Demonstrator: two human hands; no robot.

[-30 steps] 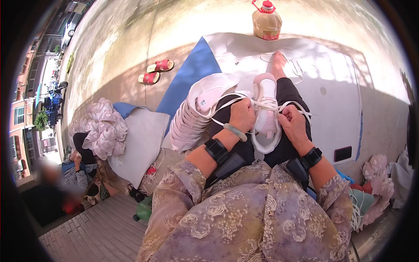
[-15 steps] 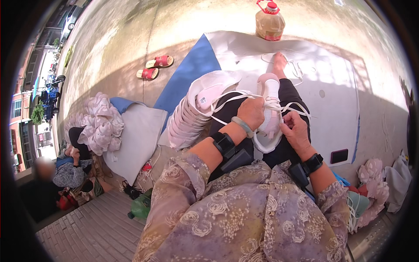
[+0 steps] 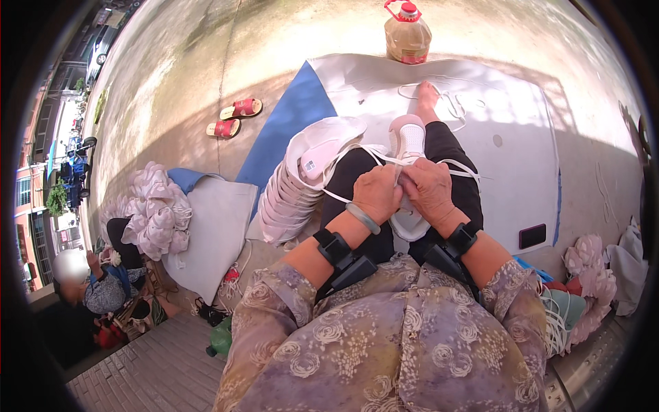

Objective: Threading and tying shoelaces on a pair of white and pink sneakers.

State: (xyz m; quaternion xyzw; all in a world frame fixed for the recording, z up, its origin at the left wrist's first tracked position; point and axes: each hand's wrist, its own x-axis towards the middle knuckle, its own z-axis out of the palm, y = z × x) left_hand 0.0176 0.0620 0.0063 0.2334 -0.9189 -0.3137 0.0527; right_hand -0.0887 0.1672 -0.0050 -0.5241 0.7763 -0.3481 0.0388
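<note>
A white and pink sneaker (image 3: 410, 137) rests between my thighs, its toe pointing away and its pale heel nearest me. Above its lacing my two hands meet. My left hand (image 3: 377, 192), with a bracelet on the wrist, is closed at the shoe's left side on a white shoelace (image 3: 374, 150). Pressed against it from the right, my right hand (image 3: 428, 184) is bent in a pinch on the lace; the fingertips are partly hidden. A loop of lace runs out over my right thigh. Left of my left leg leans a stack of nested pink-white shoe uppers (image 3: 292, 196).
A pale mat (image 3: 515, 158) with a blue underside lies under my legs. Farther off stand a red-capped jug (image 3: 408, 38) and red slippers (image 3: 233, 118). Piled pink uppers (image 3: 161, 209) lie left, near a seated person (image 3: 110, 295). A phone (image 3: 532, 236) is at right.
My right hand has moved left from the shoe's right edge and now meets my left hand over the lacing. At far left the seated person has raised a hand.
</note>
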